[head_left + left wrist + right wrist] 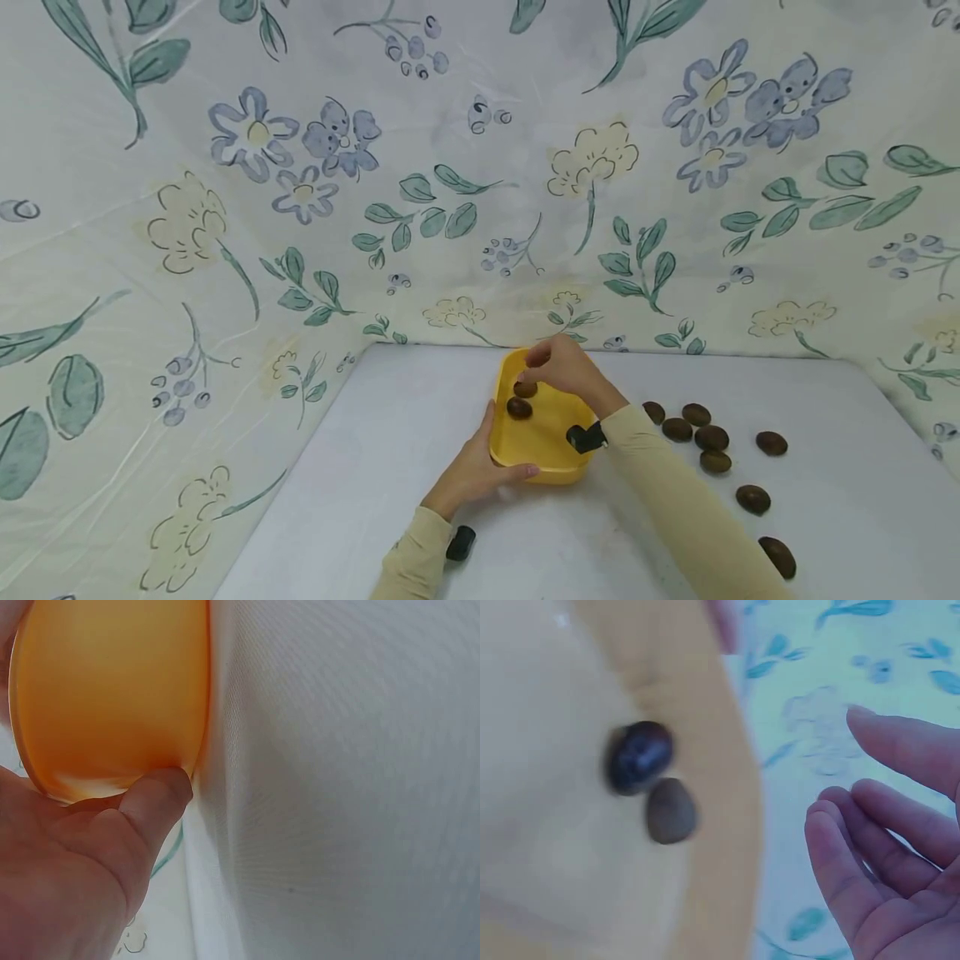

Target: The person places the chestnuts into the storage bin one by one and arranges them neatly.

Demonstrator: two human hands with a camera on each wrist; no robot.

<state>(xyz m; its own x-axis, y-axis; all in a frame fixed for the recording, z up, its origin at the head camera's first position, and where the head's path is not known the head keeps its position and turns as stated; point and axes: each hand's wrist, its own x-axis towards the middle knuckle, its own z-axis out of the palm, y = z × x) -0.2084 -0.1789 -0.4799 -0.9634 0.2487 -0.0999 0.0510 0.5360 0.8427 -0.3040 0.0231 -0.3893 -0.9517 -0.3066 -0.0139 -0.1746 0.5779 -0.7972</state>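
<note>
A shallow yellow plastic container [542, 446] stands on the white table, gripped by my left hand [477, 467] at its left side and near left corner. In the left wrist view, a fingertip presses low against the container's orange-lit wall [112, 682]. Two glossy brown oval nuts, chestnut-like, lie close together inside: one nut [519, 408] nearer, the other nut [526, 389] just beyond. My right hand [566, 367] hovers over the container's far part. The right wrist view shows its thumb and fingers [840, 862] apart, with nothing between them.
Several more brown nuts [712, 437] lie on the table right of the container, some clustered, with a single nut [777, 557] nearest the front. Floral cloth [480, 208] hangs behind and beside the white table [390, 417]. My right forearm crosses between container and nuts.
</note>
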